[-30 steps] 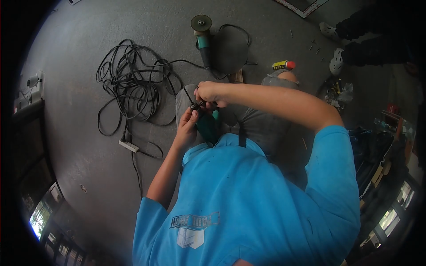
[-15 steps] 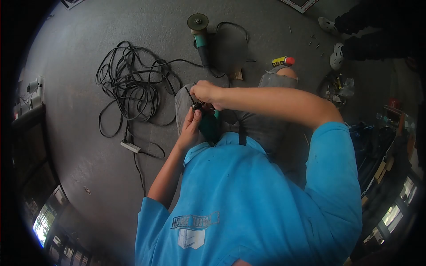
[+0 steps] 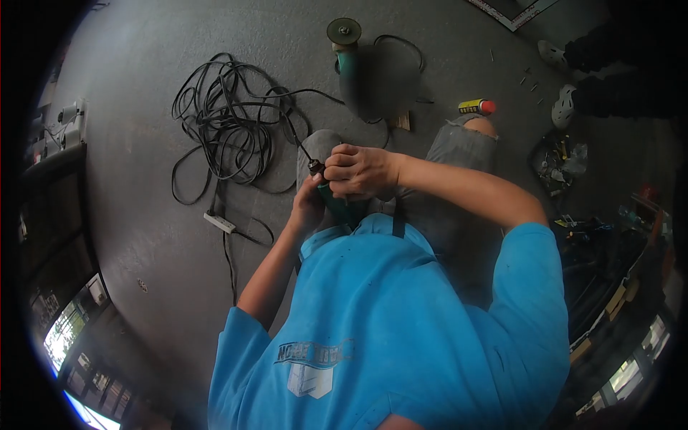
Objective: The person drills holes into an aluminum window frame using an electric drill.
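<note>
A green power drill [image 3: 345,209] with a black chuck [image 3: 315,167] lies against the lap, a long thin bit pointing up and left from the chuck. My left hand [image 3: 309,201] is wrapped round the drill just below the chuck. Beside the chuck, my right hand [image 3: 356,172] has its fingers curled closed; what is inside them is hidden, though a thin dark tip shows above the knuckles.
An angle grinder [image 3: 345,61] and a tangled black cable [image 3: 229,122] lie on the floor ahead, with a power strip [image 3: 219,223] at left. A yellow and red can [image 3: 476,107], a tool pile [image 3: 557,161] and another person's shoes [image 3: 564,106] are at right.
My right hand has turned and moved down and right, its knuckles now facing the camera beside the chuck. The whole view has shifted slightly, moving the floor objects rightward.
</note>
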{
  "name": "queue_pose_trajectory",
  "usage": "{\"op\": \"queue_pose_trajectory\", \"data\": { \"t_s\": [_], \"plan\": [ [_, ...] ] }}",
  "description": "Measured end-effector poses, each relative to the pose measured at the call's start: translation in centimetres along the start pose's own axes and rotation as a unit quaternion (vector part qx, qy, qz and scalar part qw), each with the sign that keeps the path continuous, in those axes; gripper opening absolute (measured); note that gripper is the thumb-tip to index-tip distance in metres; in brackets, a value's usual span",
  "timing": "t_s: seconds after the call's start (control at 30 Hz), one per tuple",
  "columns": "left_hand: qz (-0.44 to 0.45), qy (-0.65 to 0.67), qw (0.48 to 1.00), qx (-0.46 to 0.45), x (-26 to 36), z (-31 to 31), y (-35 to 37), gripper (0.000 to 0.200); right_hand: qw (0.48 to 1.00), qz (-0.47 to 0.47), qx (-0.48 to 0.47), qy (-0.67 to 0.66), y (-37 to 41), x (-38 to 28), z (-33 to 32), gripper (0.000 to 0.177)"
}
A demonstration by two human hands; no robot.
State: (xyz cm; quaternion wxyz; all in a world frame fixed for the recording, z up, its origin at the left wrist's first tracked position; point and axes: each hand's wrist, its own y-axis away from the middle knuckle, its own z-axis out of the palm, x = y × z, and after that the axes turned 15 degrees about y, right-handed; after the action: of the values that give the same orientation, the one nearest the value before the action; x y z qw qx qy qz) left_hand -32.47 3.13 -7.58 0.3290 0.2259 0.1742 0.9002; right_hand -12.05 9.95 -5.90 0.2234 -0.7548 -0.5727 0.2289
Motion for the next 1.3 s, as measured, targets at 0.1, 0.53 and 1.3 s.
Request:
{"op": "queue_pose_trajectory", "data": {
  "t_s": [0.1, 0.53, 1.3],
  "plan": [
    [0.019, -0.025, 1.000, 0.001, -0.2, 1.8, -0.2, 0.040, 0.978, 0.181, -0.006, -0.101, 0.9, 0.9, -2.2, 0.022],
    [0.015, -0.167, 0.985, 0.031, -1.6, 4.3, -2.0, 0.023, 0.716, 0.541, 0.139, -0.419, -1.2, 4.6, -1.9, 0.025],
    [0.042, -0.014, 0.992, 0.115, 1.9, -1.1, -1.4, 0.012, 0.695, 0.541, -0.472, 0.045, 8.6, 8.3, 20.5, 0.038]
  ]
}}
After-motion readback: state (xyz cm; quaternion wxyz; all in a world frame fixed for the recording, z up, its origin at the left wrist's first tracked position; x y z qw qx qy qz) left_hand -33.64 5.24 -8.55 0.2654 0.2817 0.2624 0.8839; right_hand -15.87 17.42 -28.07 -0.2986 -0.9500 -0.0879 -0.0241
